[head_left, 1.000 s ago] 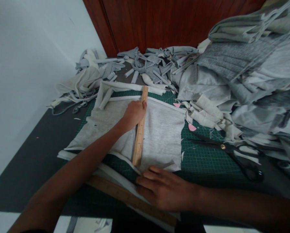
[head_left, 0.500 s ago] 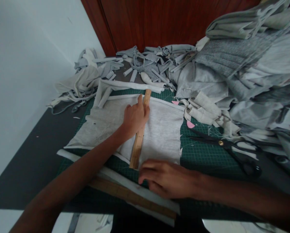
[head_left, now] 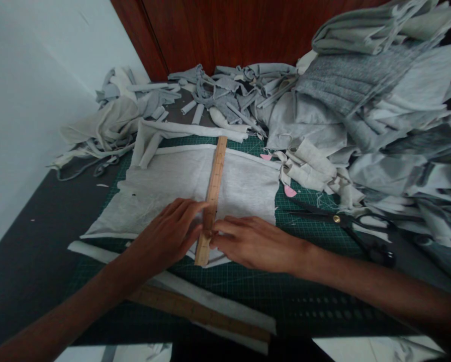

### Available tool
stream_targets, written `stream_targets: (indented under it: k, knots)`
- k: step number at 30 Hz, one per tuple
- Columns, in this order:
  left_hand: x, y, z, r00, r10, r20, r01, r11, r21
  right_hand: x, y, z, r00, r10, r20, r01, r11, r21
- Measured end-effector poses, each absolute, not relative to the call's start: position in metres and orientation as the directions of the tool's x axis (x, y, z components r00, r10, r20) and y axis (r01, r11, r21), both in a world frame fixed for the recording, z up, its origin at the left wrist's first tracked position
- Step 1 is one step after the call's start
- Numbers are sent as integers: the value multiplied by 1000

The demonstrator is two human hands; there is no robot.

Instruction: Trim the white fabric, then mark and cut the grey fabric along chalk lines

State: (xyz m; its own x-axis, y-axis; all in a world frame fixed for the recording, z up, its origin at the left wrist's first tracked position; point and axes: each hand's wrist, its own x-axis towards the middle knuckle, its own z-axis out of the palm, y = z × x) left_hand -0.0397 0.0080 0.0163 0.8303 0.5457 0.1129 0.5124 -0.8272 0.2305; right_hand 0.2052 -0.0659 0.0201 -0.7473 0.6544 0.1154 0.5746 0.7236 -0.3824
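A wooden ruler (head_left: 217, 173) lies lengthwise across a light grey piece of knit fabric (head_left: 248, 181) with rolled edges. My left hand (head_left: 172, 226) rests on the fabric at the ruler's left side, index finger and thumb stretched apart, the fingertips touching its edge. From the other side, my right hand (head_left: 255, 244) comes up to the lower part of the ruler with its fingers pinched together. Whatever is between those fingertips is too small to make out. Under the fabric is a green gridded cutting mat (head_left: 304, 246).
Black scissors (head_left: 337, 218) lie open on the mat at right, near a pink chip (head_left: 289, 191). A second wooden ruler (head_left: 202, 309) and a fabric strip (head_left: 229, 299) lie along the front. Fabric scraps (head_left: 225, 95) line the back; a folded cloth pile (head_left: 346, 75) rises at right.
My left hand has slid from the ruler's upper part down toward its lower half. My right hand has moved up from the front edge of the fabric to the ruler. The view has shifted slightly.
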Motion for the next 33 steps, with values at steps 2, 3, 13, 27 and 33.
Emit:
stream_targets:
  k: [2,3,13,27,33]
  knots:
    - [-50,-5,13,840,527,129,494,-842,217,203,-57,18,-783,604,145,529,771,-355]
    - [-54,-10,12,845,515,145,483,-851,208,202,-54,15,-795,587,150,514,785,-346]
    - [-83,-22,13,929,330,169,295,-934,203,199,-41,-5,-851,508,134,439,827,-351]
    - [-75,-16,13,972,231,29,215,-938,270,203,-36,2,-833,539,123,455,795,-400]
    - [-71,-9,13,953,299,54,255,-883,394,198,-41,9,-856,505,115,422,808,-410]
